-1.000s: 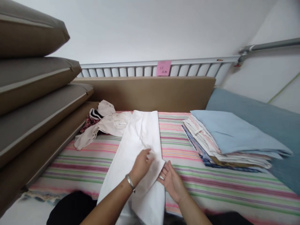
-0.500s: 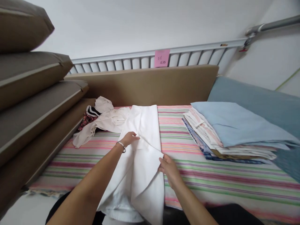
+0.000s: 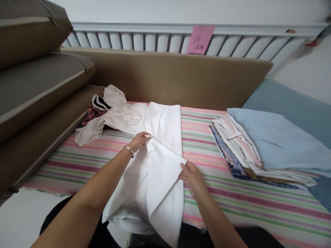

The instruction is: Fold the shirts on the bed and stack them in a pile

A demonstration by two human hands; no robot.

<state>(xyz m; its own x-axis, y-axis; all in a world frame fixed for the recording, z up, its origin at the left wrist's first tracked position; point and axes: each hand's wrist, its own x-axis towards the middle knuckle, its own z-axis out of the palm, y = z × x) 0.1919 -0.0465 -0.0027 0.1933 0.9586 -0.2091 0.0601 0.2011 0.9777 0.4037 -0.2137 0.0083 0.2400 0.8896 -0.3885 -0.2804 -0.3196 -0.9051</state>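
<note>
A white garment [image 3: 165,120] lies lengthwise on a striped cloth [image 3: 196,137], its near end hanging over the edge towards me. My left hand [image 3: 141,140] pinches the upper corner of a folded-back flap near the garment's middle. At the flap's right corner, my right hand [image 3: 191,175] grips the fabric between thumb and fingers. The flap's top edge is stretched straight between both hands, slanting down to the right. Beneath it the lower part falls in loose folds. Whether it is a skirt or another garment I cannot tell.
Crumpled off-white clothing [image 3: 113,119] lies at the left, touching the garment. A stack of folded clothes [image 3: 238,148] topped by a light blue piece [image 3: 279,137] sits right. Brown cushions [image 3: 38,89] are piled left; a brown panel [image 3: 165,75] and a radiator [image 3: 124,41] stand behind.
The view has tilted down and shifted. Both hands keep their grip on the flap, which is now lifted and pulled tauter, with its left corner raised more clearly.
</note>
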